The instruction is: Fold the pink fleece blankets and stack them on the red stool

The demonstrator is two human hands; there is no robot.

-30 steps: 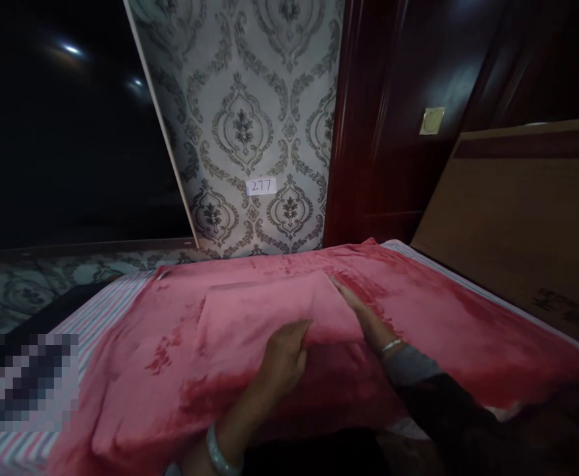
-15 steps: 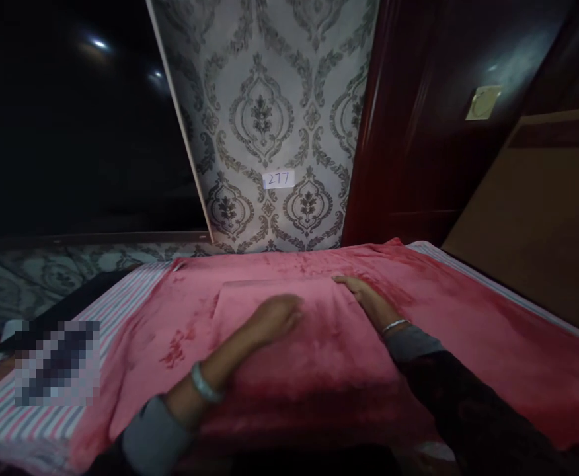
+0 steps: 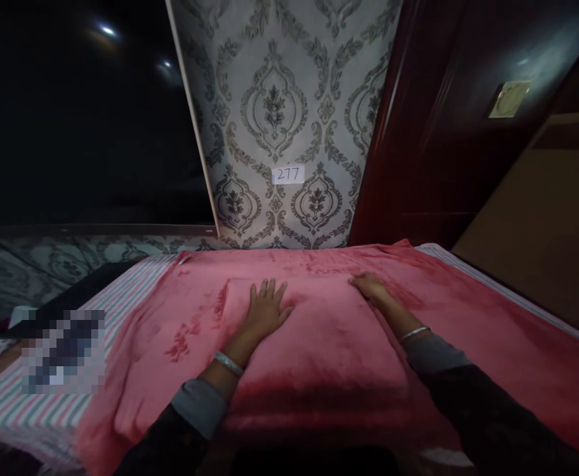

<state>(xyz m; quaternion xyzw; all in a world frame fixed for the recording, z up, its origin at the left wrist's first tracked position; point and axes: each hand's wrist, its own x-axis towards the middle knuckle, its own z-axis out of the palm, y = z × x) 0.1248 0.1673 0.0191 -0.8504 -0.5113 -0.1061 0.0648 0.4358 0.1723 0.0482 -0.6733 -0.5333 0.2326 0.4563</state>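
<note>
The far edge of the spread pink cover (image 3: 155, 370) runs close along the patterned wall (image 3: 274, 99). At its left side a band of striped cloth (image 3: 133, 291) shows from under it; a narrower striped strip edges it at far right, beside a brown cardboard panel (image 3: 552, 218). A broad run of cover stretches to the right of the folded pink cloth (image 3: 324, 337), with a smaller stretch to its left. The folded cloth's near edge faces the person and looks thick and layered; whether it is one piece with the cover cannot be told.

The left hand (image 3: 268, 312) lies palm down, fingers spread and pointing away from the person, thumb out toward the right. Its forearm slants in from lower left, with a bracelet (image 3: 229, 363) at the wrist. The right hand (image 3: 370, 289) reaches in from lower right, fingers pointing inward at the far right corner; whether they pinch the fabric cannot be told.

The folded cloth lies directly beneath the left hand, which rests on its far left part, and most of it spreads between the two forearms.
</note>
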